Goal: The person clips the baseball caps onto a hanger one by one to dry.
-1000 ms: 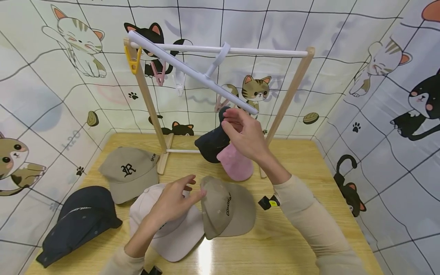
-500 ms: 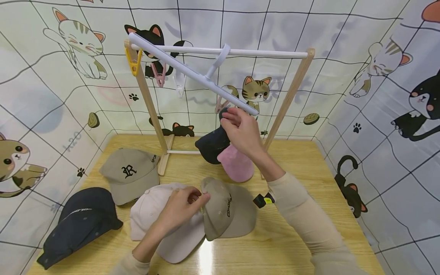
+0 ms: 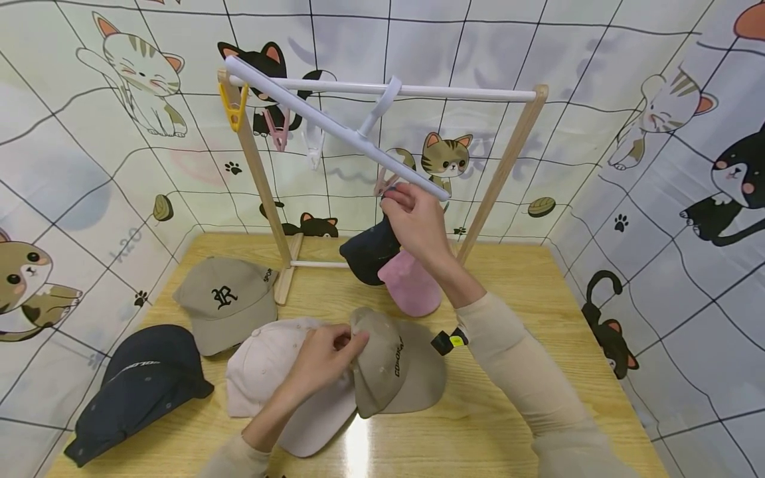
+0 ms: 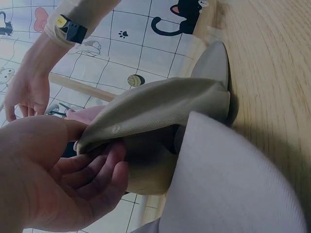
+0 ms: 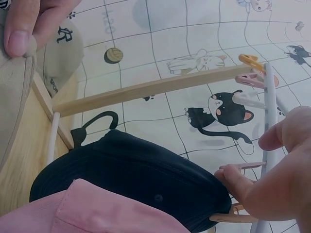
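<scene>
My left hand pinches the back edge of a khaki cap with embroidered lettering; in the left wrist view the thumb lies outside the cloth and the fingers inside. My right hand is at the lower end of a lavender hanger. In the right wrist view its thumb and a finger stand apart, one fingertip touching the edge of a navy cap beside a pink clip. A pink cap hangs next to the navy one; its top is hidden behind the right hand.
The hanger hooks over the white rod of a wooden rack. Yellow, pink and white clips hang at the left. On the table lie a white cap, a khaki "R" cap and a dark cap.
My left hand has moved slightly right and taken the khaki cap's edge between thumb and fingers. The right hand has shifted slightly left, its fingers drawn closer together by the navy cap's top.
</scene>
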Tool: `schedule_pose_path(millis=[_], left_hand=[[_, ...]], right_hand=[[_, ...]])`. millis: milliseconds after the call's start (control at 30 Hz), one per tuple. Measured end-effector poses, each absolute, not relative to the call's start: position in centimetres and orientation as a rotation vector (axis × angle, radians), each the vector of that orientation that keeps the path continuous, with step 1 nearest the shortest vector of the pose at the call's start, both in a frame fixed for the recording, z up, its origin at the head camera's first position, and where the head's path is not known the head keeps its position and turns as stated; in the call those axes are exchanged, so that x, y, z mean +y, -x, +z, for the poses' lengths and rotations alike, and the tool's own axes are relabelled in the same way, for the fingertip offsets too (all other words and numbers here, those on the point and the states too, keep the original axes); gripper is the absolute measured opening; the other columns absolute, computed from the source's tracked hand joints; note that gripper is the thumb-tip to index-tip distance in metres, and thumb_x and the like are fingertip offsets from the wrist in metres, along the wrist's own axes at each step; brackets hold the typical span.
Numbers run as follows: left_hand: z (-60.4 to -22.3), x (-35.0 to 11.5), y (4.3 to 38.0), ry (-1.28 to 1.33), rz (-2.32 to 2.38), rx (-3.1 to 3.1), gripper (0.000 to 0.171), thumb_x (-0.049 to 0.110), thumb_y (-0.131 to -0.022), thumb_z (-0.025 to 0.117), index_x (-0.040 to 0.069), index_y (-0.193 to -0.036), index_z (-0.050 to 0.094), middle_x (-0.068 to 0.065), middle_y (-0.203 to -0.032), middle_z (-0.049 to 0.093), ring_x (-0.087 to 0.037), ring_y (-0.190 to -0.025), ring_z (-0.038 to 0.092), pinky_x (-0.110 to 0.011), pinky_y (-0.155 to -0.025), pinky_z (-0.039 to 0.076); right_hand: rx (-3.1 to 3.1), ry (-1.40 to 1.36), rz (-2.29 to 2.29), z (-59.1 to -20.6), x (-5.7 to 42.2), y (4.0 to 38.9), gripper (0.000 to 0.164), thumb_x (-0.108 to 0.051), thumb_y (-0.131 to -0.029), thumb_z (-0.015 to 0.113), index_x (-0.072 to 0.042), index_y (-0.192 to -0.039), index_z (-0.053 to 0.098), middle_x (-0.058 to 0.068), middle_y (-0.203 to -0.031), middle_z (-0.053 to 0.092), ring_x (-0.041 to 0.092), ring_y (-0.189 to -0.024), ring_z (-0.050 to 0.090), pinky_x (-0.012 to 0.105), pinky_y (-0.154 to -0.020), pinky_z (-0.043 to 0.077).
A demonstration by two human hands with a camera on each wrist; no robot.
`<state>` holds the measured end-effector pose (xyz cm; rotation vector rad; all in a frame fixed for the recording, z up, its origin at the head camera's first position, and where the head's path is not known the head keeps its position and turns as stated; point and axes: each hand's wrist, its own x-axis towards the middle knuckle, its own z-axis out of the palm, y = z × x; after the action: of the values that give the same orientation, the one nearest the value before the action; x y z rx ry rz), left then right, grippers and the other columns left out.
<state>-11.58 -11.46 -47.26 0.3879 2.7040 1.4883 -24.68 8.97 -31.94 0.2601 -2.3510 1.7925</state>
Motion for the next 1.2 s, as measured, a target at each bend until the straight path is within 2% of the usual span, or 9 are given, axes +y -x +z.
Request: schedule_pose_path(millis=[233, 367, 467, 600, 767, 867, 1000, 1100, 1200], left_hand=[[-47.8, -11.1, 11.9, -0.416, 1.539, 2.747, 0.045, 0.035, -0.111, 0.073, 0.019, -0.07, 0.065, 0.012, -0.059, 0.051, 0.003, -0.054, 0.044, -0.02, -0.052, 0.036], [-47.5, -11.0, 12.0, -0.438, 1.571, 2.764, 0.042, 0.032, -0.111, 0.073, 0.02, -0.071, 0.066, 0.013, -0.06, 0.049, 0.003, -0.055, 0.043, -0.02, -0.053, 0.036], [-47.0, -10.7, 12.0, -0.458, 1.6, 2.765, 0.04, 0.029, -0.11, 0.074, 0.02, -0.071, 0.066, 0.014, -0.061, 0.048, 0.002, -0.056, 0.042, -0.019, -0.054, 0.034], [-46.2, -10.3, 11.9, -0.484, 1.643, 2.756, 0.037, 0.027, -0.109, 0.074, 0.02, -0.073, 0.068, 0.014, -0.062, 0.048, 0.002, -0.058, 0.042, -0.019, -0.055, 0.034], [-45.3, -10.0, 11.8, -0.503, 1.682, 2.771, 0.035, 0.026, -0.109, 0.074, 0.02, -0.074, 0.068, 0.014, -0.062, 0.047, 0.002, -0.058, 0.042, -0.019, -0.055, 0.034], [-44.5, -10.0, 11.5, -0.504, 1.707, 2.785, 0.034, 0.025, -0.108, 0.075, 0.02, -0.075, 0.068, 0.015, -0.062, 0.046, 0.002, -0.058, 0.042, -0.019, -0.055, 0.034], [-43.6, -10.1, 11.3, -0.518, 1.729, 2.817, 0.032, 0.024, -0.107, 0.076, 0.02, -0.076, 0.07, 0.015, -0.062, 0.051, 0.002, -0.058, 0.044, -0.019, -0.055, 0.036], [-43.1, -10.3, 11.1, -0.523, 1.741, 2.839, 0.031, 0.023, -0.107, 0.077, 0.02, -0.077, 0.071, 0.013, -0.063, 0.056, 0.001, -0.058, 0.048, -0.019, -0.055, 0.04], [-42.6, -10.4, 11.0, -0.503, 1.754, 2.85, 0.029, 0.022, -0.107, 0.078, 0.02, -0.078, 0.073, 0.012, -0.065, 0.06, 0.0, -0.06, 0.052, -0.019, -0.056, 0.043]], right_hand=[[-2.308, -0.192, 1.837, -31.7, 8.1, 25.0, 0.043, -0.024, -0.107, 0.069, -0.005, -0.145, 0.073, 0.011, -0.137, 0.083, 0.021, -0.134, 0.077, 0.043, -0.121, 0.057], [-2.221, -0.196, 1.94, -31.7, 7.5, 25.5, 0.038, -0.02, -0.107, 0.069, -0.002, -0.14, 0.075, 0.015, -0.134, 0.083, 0.02, -0.131, 0.078, 0.041, -0.119, 0.056], [-2.167, -0.181, 1.991, -31.7, 7.0, 25.7, 0.038, -0.023, -0.107, 0.071, 0.0, -0.137, 0.075, 0.019, -0.134, 0.082, 0.019, -0.128, 0.078, 0.038, -0.116, 0.056], [-2.096, -0.166, 2.036, -31.7, 6.5, 25.9, 0.039, -0.026, -0.106, 0.073, 0.002, -0.132, 0.076, 0.023, -0.131, 0.082, 0.023, -0.123, 0.08, 0.036, -0.112, 0.058], [-1.957, -0.164, 2.172, -31.9, 6.1, 26.4, 0.031, -0.02, -0.108, 0.074, 0.007, -0.124, 0.075, 0.018, -0.114, 0.084, 0.036, -0.12, 0.082, 0.038, -0.107, 0.066], [-1.902, -0.141, 2.222, -32.0, 5.9, 26.7, 0.029, -0.019, -0.108, 0.075, 0.006, -0.122, 0.076, 0.018, -0.11, 0.084, 0.038, -0.116, 0.083, 0.038, -0.103, 0.068], [-1.867, -0.105, 2.218, -32.1, 5.8, 27.0, 0.03, -0.024, -0.107, 0.079, 0.005, -0.116, 0.078, 0.02, -0.107, 0.084, 0.029, -0.101, 0.086, 0.036, -0.095, 0.07], [-1.85, -0.072, 2.188, -32.2, 5.7, 27.4, 0.03, -0.026, -0.105, 0.082, 0.003, -0.112, 0.079, 0.016, -0.101, 0.085, 0.02, -0.087, 0.086, 0.034, -0.088, 0.071], [-1.836, -0.032, 2.164, -32.4, 5.6, 27.8, 0.032, -0.029, -0.103, 0.085, 0.002, -0.111, 0.08, 0.011, -0.096, 0.085, 0.017, -0.081, 0.085, 0.032, -0.083, 0.071]])
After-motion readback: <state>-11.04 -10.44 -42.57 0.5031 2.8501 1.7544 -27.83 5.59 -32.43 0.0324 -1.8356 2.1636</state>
